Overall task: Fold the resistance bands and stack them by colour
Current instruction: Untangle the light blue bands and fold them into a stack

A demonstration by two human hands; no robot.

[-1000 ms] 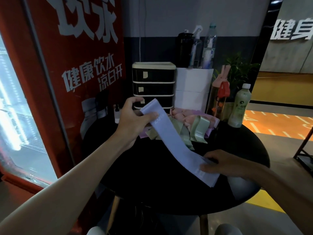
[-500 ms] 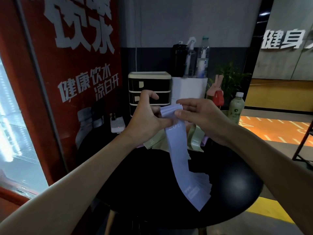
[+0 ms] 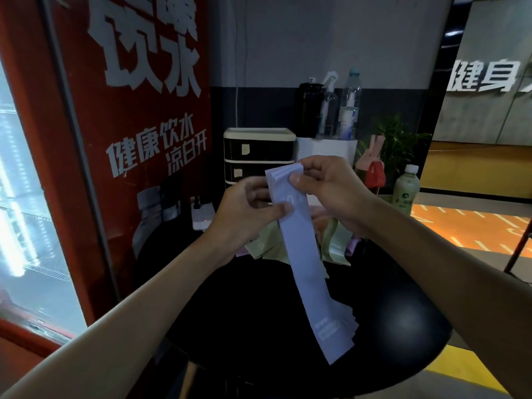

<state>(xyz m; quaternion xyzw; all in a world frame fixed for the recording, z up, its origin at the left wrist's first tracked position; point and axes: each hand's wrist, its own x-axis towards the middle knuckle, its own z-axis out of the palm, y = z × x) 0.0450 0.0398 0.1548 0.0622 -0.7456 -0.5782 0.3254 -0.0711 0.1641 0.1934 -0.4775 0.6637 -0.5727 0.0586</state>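
Observation:
Both hands hold up a bunch of pale lilac resistance bands (image 3: 305,263) above the round black table (image 3: 403,335). My left hand (image 3: 247,214) pinches the bunch near its top with thumb on the front. My right hand (image 3: 331,188) grips the top end, thumb pressed on the front face. The lower ends hang fanned out just above the table top. Behind my hands lies a loose pile of green bands (image 3: 335,243), with pink and lilac bits (image 3: 352,246) showing at its edge; much of the pile is hidden.
A stacked black drawer unit (image 3: 259,151) and a white box (image 3: 325,148) with bottles (image 3: 349,108) stand at the back. A green bottle (image 3: 406,188) and a pink bottle (image 3: 371,165) are at the right. A red drinks fridge (image 3: 100,139) fills the left.
My right hand left the bands' lower end on the table and came up to grip the top beside my left hand. The bunch now hangs down from both hands.

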